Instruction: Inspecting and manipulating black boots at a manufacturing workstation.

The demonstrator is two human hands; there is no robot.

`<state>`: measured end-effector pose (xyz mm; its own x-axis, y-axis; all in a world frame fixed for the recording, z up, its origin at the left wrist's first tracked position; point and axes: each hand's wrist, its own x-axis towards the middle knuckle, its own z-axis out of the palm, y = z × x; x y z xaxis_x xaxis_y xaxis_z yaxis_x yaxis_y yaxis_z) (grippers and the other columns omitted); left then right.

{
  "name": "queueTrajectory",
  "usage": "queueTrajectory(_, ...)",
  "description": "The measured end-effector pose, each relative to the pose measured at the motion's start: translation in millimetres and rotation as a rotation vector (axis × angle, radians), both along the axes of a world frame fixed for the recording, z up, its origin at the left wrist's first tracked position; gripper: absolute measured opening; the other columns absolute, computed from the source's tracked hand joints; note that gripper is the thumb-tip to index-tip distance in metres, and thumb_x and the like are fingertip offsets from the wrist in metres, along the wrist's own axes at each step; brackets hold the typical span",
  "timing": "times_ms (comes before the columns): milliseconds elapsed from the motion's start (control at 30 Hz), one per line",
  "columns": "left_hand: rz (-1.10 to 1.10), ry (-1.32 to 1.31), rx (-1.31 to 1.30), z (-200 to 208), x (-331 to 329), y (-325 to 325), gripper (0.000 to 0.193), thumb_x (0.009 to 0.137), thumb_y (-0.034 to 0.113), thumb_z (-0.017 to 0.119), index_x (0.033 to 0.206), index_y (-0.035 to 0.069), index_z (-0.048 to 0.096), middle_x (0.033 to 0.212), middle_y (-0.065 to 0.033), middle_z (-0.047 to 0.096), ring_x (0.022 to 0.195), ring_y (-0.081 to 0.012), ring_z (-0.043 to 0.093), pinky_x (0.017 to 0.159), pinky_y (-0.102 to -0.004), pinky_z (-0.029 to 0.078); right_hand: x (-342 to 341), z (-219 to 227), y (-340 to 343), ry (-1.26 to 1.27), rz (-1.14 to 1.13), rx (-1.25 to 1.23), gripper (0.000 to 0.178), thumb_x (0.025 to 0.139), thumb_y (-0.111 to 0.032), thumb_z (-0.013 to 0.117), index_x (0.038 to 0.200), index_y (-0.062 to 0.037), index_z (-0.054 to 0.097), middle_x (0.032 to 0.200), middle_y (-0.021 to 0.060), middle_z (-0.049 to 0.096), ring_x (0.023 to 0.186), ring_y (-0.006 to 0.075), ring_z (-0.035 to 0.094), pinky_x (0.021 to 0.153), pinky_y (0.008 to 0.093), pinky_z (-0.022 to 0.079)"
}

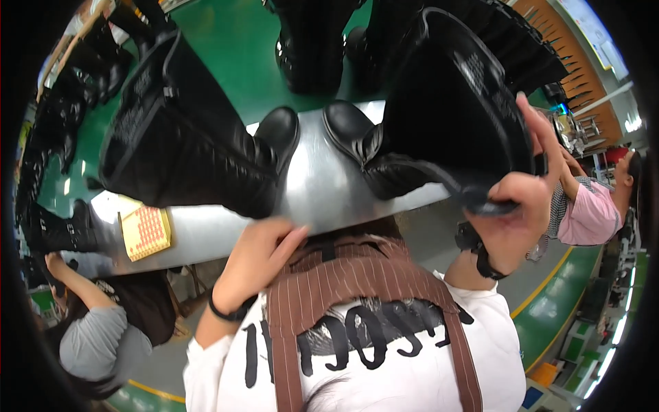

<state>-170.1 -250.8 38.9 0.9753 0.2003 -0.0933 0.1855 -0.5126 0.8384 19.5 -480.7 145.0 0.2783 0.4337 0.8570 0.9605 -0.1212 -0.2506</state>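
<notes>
Nearest the camera, at the bottom of the frame, are the wearer's white shirt and a brown pinstriped apron. Beyond them, a shiny metal sheet crosses the middle, bordering a green work surface that runs to the top. Tall black boots stand at top centre, and more dark footwear lines the left side. At upper right is a brown rack with rows of pegs; below it, at the right edge, is a person in a pink top, while another person in a grey sleeve sits at lower left. Grey and green flooring with a yellow line shows at lower right. Large black lettering spreads over the shirt, red characters fill a yellow pad at left on the metal, and pale print marks the linings of both boots in front of the wearer. Of these, the left boot leans outward, its heel end just beside the left hand, whose fingers are loosely extended; whether they touch it cannot be told. The right boot gapes open at upper right, the right hand clamped on its top edge, thumb bent inward. Both hands are well apart.
</notes>
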Motion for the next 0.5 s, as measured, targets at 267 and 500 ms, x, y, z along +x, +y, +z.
queueTrajectory(267,-0.024,0.282,-0.535,-57,102,-17,0.03,0.091,0.017,0.071,0.111,-0.004,0.064,0.085,-0.0069,0.068,0.062,-0.0106,0.063,0.054,-0.0233,0.051,29,-34,3,0.273,0.139,0.342,0.086,0.073,0.0,0.081,0.141,-0.0075,0.03,0.146,0.0226,0.035,0.123,0.0376,0.056,0.099,0.0426,0.053)
queueTrajectory(500,0.029,0.317,-0.887,-70,95,-35,0.026,0.088,0.016,0.074,0.098,-0.006,0.064,0.082,-0.0093,0.068,0.059,-0.0138,0.066,0.051,-0.0257,0.053,17,-124,-26,1.102,0.238,-0.001,0.059,0.064,-0.007,0.088,0.117,0.0022,0.063,0.113,0.0066,0.066,0.105,0.0179,0.062,0.095,0.0319,0.047)
